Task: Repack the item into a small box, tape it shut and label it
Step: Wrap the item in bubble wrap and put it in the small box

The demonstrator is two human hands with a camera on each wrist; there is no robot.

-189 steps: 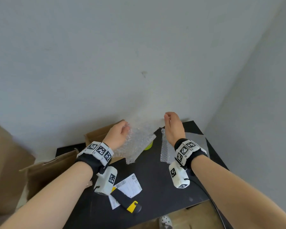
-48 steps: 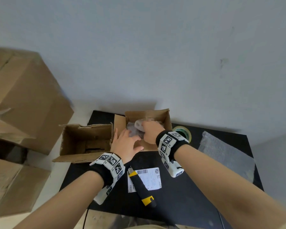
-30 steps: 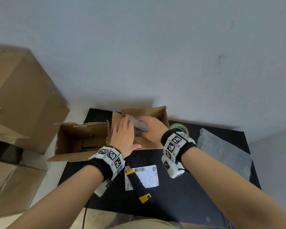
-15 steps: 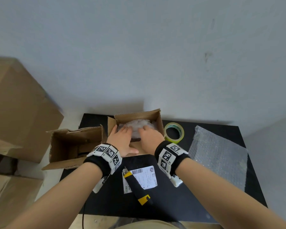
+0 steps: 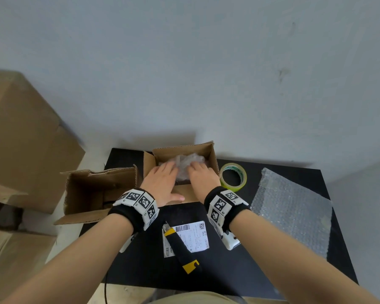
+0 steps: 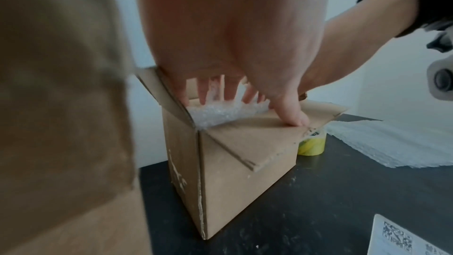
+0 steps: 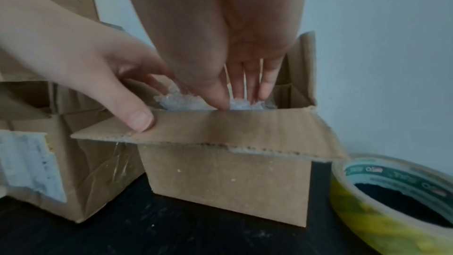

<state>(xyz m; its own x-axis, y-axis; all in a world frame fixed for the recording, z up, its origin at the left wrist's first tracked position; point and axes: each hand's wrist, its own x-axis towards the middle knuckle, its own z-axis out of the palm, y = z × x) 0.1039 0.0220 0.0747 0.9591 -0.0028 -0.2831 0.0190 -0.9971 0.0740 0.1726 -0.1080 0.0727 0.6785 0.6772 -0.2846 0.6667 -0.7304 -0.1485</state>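
Note:
A small open cardboard box [image 5: 207, 153] [image 6: 232, 181] [image 7: 228, 177] stands at the back of the black table [image 5: 239, 260]. Inside it lies the item wrapped in bubble wrap [image 5: 188, 162] [image 6: 220, 115] [image 7: 186, 102]. My left hand [image 5: 160, 183] [image 7: 98, 69] reaches into the box, straight fingers on the wrap and thumb resting on the near flap [image 6: 257, 139]. My right hand [image 5: 201, 177] [image 7: 245, 77] presses the wrap with straight fingers beside it. A printed label [image 5: 191, 236] lies near the front, under a black and yellow utility knife [image 5: 181, 251].
A green and yellow tape roll [image 5: 233, 177] [image 7: 392, 201] sits right of the box. A loose bubble wrap sheet [image 5: 294, 209] covers the table's right side. A bigger open box [image 5: 90, 194] lies left, with large cartons [image 5: 20, 139] beyond it.
The wrapped item went from my hands above the table down into the small box. Both hands now lie flat on it inside the box; the view has shifted slightly.

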